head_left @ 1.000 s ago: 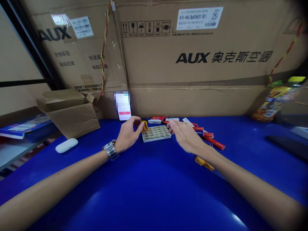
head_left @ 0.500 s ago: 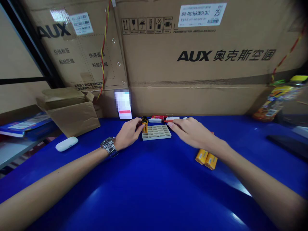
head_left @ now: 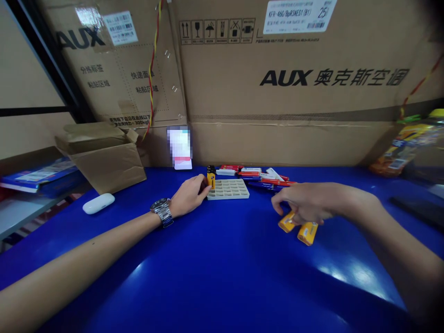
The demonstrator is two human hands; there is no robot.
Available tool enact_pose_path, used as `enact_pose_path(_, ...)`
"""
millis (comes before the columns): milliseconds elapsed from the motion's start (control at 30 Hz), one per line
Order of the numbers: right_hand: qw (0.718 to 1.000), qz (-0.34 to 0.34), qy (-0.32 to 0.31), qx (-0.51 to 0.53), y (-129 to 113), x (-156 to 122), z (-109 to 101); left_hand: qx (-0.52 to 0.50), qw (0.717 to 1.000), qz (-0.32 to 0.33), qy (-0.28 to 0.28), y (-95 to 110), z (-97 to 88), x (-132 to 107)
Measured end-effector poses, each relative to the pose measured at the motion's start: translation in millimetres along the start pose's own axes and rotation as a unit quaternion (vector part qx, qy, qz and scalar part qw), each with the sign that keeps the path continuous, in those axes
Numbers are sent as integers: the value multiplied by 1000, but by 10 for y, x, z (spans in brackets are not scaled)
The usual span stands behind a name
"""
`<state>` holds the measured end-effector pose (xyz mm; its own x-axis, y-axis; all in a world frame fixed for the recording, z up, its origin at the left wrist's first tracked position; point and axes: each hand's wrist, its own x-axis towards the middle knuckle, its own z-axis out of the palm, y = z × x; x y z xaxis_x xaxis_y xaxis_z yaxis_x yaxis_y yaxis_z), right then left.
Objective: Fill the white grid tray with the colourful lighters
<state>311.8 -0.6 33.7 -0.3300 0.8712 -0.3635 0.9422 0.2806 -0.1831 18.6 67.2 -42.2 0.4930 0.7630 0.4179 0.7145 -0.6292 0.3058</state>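
My left hand (head_left: 190, 195) is at the left end of a pale grid tray (head_left: 229, 196), with curled fingertips against its edge. Beside those fingertips, several yellow-and-black batteries (head_left: 211, 178) stand upright in the tray's left side. The cells further right show nothing standing in them. On the right, my right hand (head_left: 305, 201) reaches down over two yellow battery packs. Its bent fingers are around the left battery pack (head_left: 286, 223), which is tilted and partly hidden. The other battery pack (head_left: 307, 233) lies just below the palm, its top covered by the hand.
Slim red, white and blue sticks (head_left: 258, 175) lie in a loose pile behind the tray. A phone (head_left: 180, 148) leans on the large carton (head_left: 277, 143). A white case (head_left: 99, 203) and an open cardboard box (head_left: 111, 166) are left, a bottle (head_left: 395, 148) right.
My right hand has moved from behind the tray's right end, rightward to the yellow battery packs. The left pack has shifted apart from the other. My left hand stays at the tray.
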Motion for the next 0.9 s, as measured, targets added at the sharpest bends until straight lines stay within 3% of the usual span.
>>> enact_pose_path(167,984,-87,143,-56,-35,198,88,-1,1000,10,5,-4,5,0)
enact_pose_path(333,966,-72,235,-74,-66,219,65,3,1000,13,13,-8,14,-5)
enact_pose_path(400,971,-31,220,-86,-74,174,48,2,1000,18,12,-12,17,-7)
enact_pose_path(500,988,38,111,-96,-103,116,48,2,1000,18,9,-19,21,-8)
enact_pose_path(567,992,53,74,-92,-131,102,59,3,1000,16,5,-23,23,-7)
enact_pose_path(733,989,-20,117,-93,-152,162,72,5,1000,13,-1,-23,25,-6)
enact_pose_path(900,971,-96,215,-51,-111,238,37,6,1000,17,-1,-19,21,-8)
